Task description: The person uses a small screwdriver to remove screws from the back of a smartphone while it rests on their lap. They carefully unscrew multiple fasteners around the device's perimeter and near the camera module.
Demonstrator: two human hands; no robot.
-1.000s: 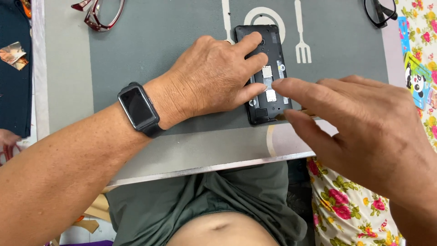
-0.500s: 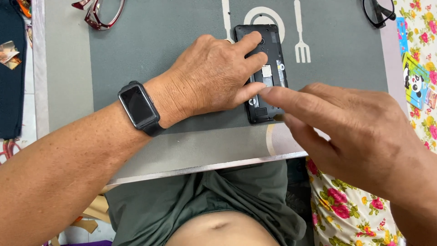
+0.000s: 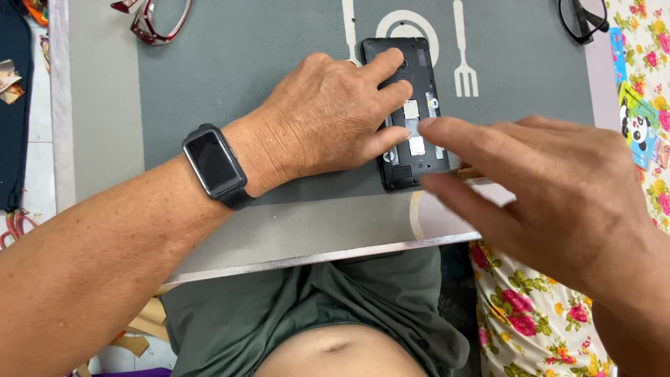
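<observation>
Phone (image 3: 412, 115), back cover off, lies face down on grey placemat (image 3: 265, 56) on the desk (image 3: 105, 126). Left hand (image 3: 328, 119) lies flat, palm down, fingers (image 3: 387, 66) spread narrowly across phone's left edge, pinning it. Right hand (image 3: 551, 188) hovers from the right, fingers extended, forefinger tip at the phone's card slots, gripping nothing visible.

The opened phone (image 3: 412, 112) is black with small white patches. The placemat (image 3: 265, 63) is dark grey with white cutlery symbols. The smartwatch (image 3: 213, 166) is black. Red glasses (image 3: 150, 17); floral cloth (image 3: 537, 307).
</observation>
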